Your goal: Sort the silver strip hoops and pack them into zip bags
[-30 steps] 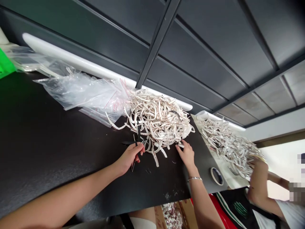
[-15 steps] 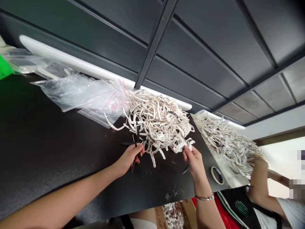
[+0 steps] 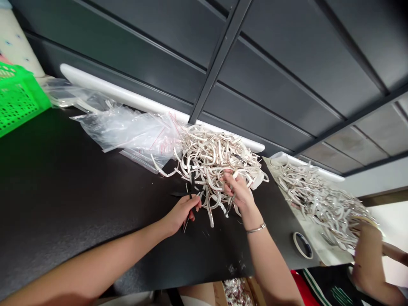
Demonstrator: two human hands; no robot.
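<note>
My left hand (image 3: 185,211) is closed in a pinch on several narrow black strips (image 3: 192,180) that stick out above, left of and below the fingers. Just beyond it is a heaped pile of curved white and silvery strips (image 3: 213,151). My right hand (image 3: 238,191), wearing a thin bracelet, is at the front of this pile with curled fingers touching the strips. A dark, narrow, pointed thing (image 3: 228,206) pokes out below its palm; its kind is unclear. Whether the right fingertips grip a strip cannot be made out.
Clear plastic bags (image 3: 134,129) lie left of the pile, near a green basket (image 3: 22,95). A tape roll (image 3: 302,245) sits at right. Beyond it, a co-worker's arm (image 3: 368,250) reaches to a second strip pile (image 3: 321,195). Grey panels (image 3: 280,89) rise behind.
My right hand has moved left and forward onto the pile, and the white piece it pinched is out of its fingers. My left hand keeps the black strips. The view has shifted left.
</note>
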